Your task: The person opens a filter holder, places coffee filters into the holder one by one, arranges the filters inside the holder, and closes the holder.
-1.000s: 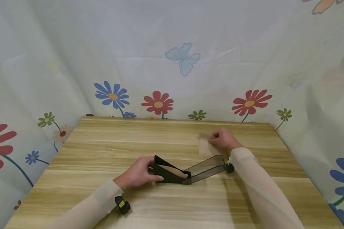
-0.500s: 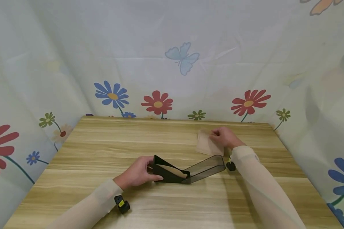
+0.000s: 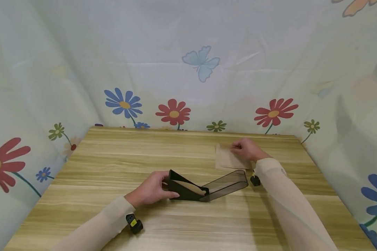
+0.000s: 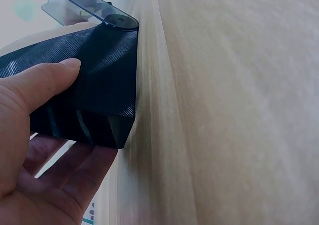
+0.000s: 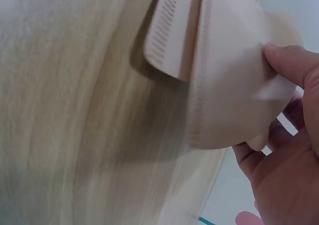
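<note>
My left hand (image 3: pixel 150 188) grips the closed end of a black filter holder (image 4: pixel 99 80), thumb on its side and fingers beneath in the left wrist view. The holder rests on the table with its clear smoky lid (image 3: pixel 226 184) swung out to the right. A tan paper filter (image 3: pixel 188 187) shows inside it. Above the table at the back right, my right hand (image 3: pixel 248 150) pinches tan paper coffee filters (image 5: pixel 234 85) between thumb and fingers. Their crimped edges show in the right wrist view, where a second filter (image 5: pixel 172 35) hangs apart from the front one.
The wood-grain table (image 3: pixel 138 150) reaches back to a flowered cloth backdrop (image 3: pixel 176 69). Black wrist cameras sit on both cuffs, the left camera (image 3: pixel 134 223) close to the tabletop.
The filters in my right hand have shifted and fanned slightly apart, and that hand has moved a little to the right. My left hand and the holder stay put.
</note>
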Available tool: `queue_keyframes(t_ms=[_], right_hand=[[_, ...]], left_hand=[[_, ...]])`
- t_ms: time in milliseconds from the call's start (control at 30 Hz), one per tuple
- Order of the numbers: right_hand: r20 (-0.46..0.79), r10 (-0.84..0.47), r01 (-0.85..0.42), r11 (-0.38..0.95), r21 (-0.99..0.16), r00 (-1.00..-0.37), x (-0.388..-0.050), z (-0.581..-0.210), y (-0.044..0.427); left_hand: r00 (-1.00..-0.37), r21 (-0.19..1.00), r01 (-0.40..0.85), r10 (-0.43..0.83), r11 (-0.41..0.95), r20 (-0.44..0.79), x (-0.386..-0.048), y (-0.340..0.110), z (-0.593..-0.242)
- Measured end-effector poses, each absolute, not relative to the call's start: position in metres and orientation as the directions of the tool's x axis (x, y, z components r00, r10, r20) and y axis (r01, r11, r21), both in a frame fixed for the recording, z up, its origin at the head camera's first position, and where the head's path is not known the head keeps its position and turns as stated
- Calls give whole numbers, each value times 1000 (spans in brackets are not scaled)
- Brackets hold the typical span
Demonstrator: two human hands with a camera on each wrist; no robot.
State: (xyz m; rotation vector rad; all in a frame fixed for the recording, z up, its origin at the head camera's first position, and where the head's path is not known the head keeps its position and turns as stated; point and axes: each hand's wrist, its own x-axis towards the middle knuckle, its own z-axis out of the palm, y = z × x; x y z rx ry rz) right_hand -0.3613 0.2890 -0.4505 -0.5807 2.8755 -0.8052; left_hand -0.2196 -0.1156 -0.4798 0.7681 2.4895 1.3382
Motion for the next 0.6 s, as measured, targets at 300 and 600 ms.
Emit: queue_keyframes(t_ms=[300, 600], right_hand=[[14, -400, -347, 776, -526, -916, -361, -452, 291], [-35, -370, -288, 776, -561, -929, -361, -441, 293]], left_hand=[[-836, 822, 353, 544, 447, 64, -220, -115, -479], [-836, 837, 341, 546, 428, 62, -220, -116, -480]])
